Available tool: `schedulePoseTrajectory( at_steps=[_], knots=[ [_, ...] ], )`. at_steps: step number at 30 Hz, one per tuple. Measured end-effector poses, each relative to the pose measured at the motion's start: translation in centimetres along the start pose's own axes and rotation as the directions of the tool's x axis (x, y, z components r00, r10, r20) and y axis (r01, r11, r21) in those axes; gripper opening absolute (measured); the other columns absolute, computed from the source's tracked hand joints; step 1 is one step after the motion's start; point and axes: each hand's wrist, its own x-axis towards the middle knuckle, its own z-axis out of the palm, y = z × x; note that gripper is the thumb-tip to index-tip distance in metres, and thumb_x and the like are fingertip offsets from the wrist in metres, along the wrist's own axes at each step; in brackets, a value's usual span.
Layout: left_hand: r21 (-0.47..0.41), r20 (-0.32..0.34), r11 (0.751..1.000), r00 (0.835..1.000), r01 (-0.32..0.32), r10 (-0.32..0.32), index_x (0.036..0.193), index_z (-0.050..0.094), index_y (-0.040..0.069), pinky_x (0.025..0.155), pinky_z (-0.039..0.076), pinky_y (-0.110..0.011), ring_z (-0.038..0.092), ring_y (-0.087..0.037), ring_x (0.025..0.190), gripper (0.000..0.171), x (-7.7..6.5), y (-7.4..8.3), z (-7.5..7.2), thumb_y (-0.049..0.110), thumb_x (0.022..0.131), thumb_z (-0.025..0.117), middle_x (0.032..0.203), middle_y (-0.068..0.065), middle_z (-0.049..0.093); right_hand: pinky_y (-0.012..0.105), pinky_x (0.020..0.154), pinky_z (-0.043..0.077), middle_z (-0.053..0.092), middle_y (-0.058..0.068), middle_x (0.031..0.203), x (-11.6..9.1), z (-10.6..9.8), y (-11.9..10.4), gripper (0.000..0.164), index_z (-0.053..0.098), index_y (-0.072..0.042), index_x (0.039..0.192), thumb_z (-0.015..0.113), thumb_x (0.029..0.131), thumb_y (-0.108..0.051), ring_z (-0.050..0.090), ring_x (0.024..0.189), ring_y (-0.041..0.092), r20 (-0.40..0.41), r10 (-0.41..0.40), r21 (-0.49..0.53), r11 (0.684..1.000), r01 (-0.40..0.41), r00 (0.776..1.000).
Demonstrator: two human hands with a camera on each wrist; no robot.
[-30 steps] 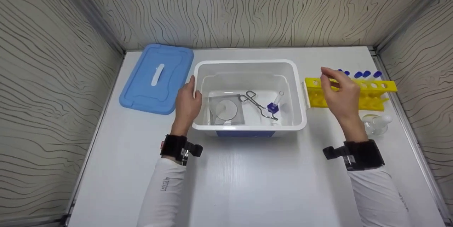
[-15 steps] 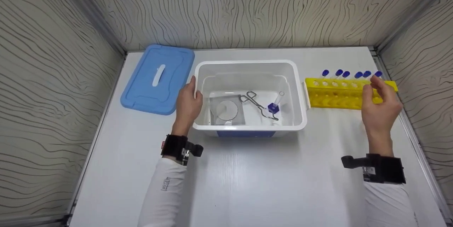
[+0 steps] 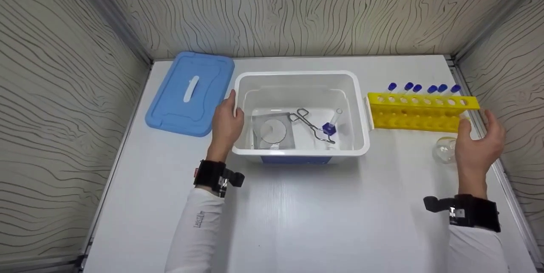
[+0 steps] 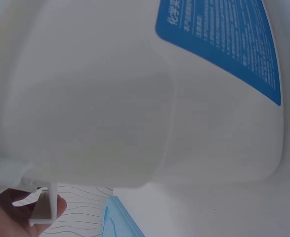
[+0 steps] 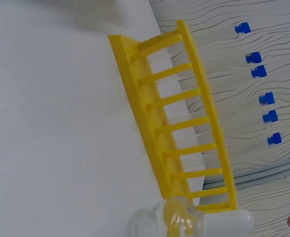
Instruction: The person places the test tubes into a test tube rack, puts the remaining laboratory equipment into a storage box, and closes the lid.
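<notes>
My left hand [image 3: 227, 126] grips the left side of a white plastic bin [image 3: 299, 152]; in the left wrist view its fingers curl round a white handle [image 4: 45, 210]. Inside the bin lie crucible tongs [image 3: 312, 126], a grey square wire gauze [image 3: 284, 139] with a pale round centre, and a small clear cylinder [image 3: 335, 116] with a purple six-sided base. My right hand [image 3: 478, 149] holds nothing, fingers and thumb apart, beside the right end of a yellow test tube rack [image 3: 395, 123]. Close to it stands a clear glass bottle [image 5: 149, 219] with a whitish cap, partly hidden in the head view.
Several blue-capped tubes [image 3: 409, 86] stand along the rack's back. A blue lid [image 3: 174, 103] with a white handle lies left of the bin. Patterned walls [image 3: 272, 13] enclose the white table [image 3: 297, 213] at the back and sides.
My right hand has moved right along the front of the rack to its right end, with its fingers spreading apart. The left hand stays on the bin.
</notes>
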Motion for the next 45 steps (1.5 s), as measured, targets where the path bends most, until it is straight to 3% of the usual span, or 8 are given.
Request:
schedulePoseTrajectory(
  at_steps=[5, 10, 18, 28, 32, 36, 41, 45],
  knots=[
    [0.011, -0.001, 1.0, 1.0, -0.005, 0.005, 0.15, 0.039, -0.001, 0.113, 0.044, -0.042, 0.053, -0.032, 0.134, 0.055, 0.1, 0.0, -0.2, 0.007, 0.096, 0.047, 0.141, -0.023, 0.057, 0.025, 0.125, 0.015, 0.032, 0.002, 0.162, 0.1, -0.2, 2.5, 0.067, 0.031, -0.019, 0.156, 0.055, 0.095, -0.033, 0.026, 0.151, 0.013, 0.081, 0.195, -0.058, 0.98, -0.19, 0.978],
    [0.023, -0.006, 1.0, 1.0, 0.001, -0.001, 0.15, 0.04, 0.0, 0.112, 0.045, -0.044, 0.054, -0.033, 0.132, 0.055, 0.2, -0.1, -0.3, 0.008, 0.096, 0.048, 0.139, -0.022, 0.059, 0.031, 0.128, 0.007, 0.012, -0.001, 0.169, 0.4, -0.2, 4.2, 0.079, 0.012, -0.024, 0.161, 0.053, 0.095, -0.04, 0.01, 0.156, 0.015, 0.204, 0.385, -0.158, 0.92, -0.358, 0.9],
    [0.024, -0.003, 1.0, 1.0, -0.006, 0.006, 0.15, 0.039, 0.0, 0.11, 0.046, -0.044, 0.055, -0.033, 0.131, 0.055, 0.2, 0.0, -0.2, 0.007, 0.096, 0.047, 0.138, -0.023, 0.059, 0.037, 0.128, 0.014, 0.009, 0.001, 0.169, 0.2, 0.1, 6.0, 0.084, 0.01, -0.024, 0.161, 0.055, 0.094, -0.05, 0.009, 0.157, 0.019, 0.284, 0.515, -0.24, 0.855, -0.46, 0.809],
    [0.003, 0.007, 1.0, 1.0, 0.012, -0.012, 0.15, 0.038, -0.001, 0.111, 0.046, -0.043, 0.056, -0.032, 0.131, 0.056, 0.2, 0.1, -0.1, 0.006, 0.096, 0.046, 0.138, -0.024, 0.058, 0.039, 0.118, 0.036, 0.038, 0.011, 0.159, 0.5, -0.5, 7.1, 0.076, 0.044, -0.007, 0.149, 0.057, 0.091, -0.054, 0.034, 0.147, 0.025, 0.285, 0.524, -0.348, 0.837, -0.422, 0.803],
    [0.001, 0.003, 1.0, 1.0, 0.013, -0.013, 0.15, 0.038, -0.001, 0.11, 0.047, -0.043, 0.057, -0.033, 0.13, 0.055, 0.1, 0.1, 0.0, 0.005, 0.096, 0.046, 0.137, -0.024, 0.059, 0.025, 0.087, 0.05, 0.046, 0.014, 0.154, 0.6, -0.9, 6.9, 0.078, 0.048, -0.005, 0.146, 0.058, 0.089, -0.058, 0.051, 0.127, 0.025, 0.302, 0.534, -0.403, 0.822, -0.402, 0.789],
    [0.003, 0.001, 1.0, 1.0, 0.008, -0.008, 0.15, 0.039, -0.001, 0.109, 0.048, -0.043, 0.057, -0.033, 0.129, 0.055, 0.0, 0.2, 0.0, 0.006, 0.096, 0.047, 0.136, -0.025, 0.06, 0.018, 0.065, 0.043, 0.049, 0.019, 0.149, 0.6, -1.2, 6.8, 0.082, 0.047, -0.004, 0.147, 0.059, 0.088, -0.059, 0.052, 0.104, 0.019, 0.331, 0.524, -0.432, 0.824, -0.368, 0.785],
    [0.007, 0.005, 1.0, 1.0, 0.002, -0.002, 0.15, 0.038, -0.001, 0.11, 0.046, -0.043, 0.056, -0.033, 0.13, 0.055, 0.0, 0.1, 0.0, 0.006, 0.096, 0.047, 0.137, -0.025, 0.059, 0.017, 0.064, 0.042, 0.047, 0.019, 0.151, 0.5, -1.3, 6.9, 0.084, 0.045, -0.004, 0.148, 0.06, 0.088, -0.06, 0.052, 0.106, 0.019, 0.349, 0.525, -0.446, 0.822, -0.355, 0.776],
    [0.011, 0.005, 1.0, 1.0, 0.011, -0.011, 0.15, 0.038, 0.0, 0.111, 0.046, -0.043, 0.055, -0.033, 0.131, 0.055, 0.0, 0.0, 0.0, 0.006, 0.096, 0.047, 0.139, -0.024, 0.058, 0.018, 0.065, 0.041, 0.049, 0.02, 0.15, 0.3, -1.3, 7.0, 0.085, 0.046, -0.002, 0.146, 0.062, 0.087, -0.06, 0.052, 0.111, 0.025, 0.353, 0.5, -0.452, 0.831, -0.324, 0.791]
  ],
)
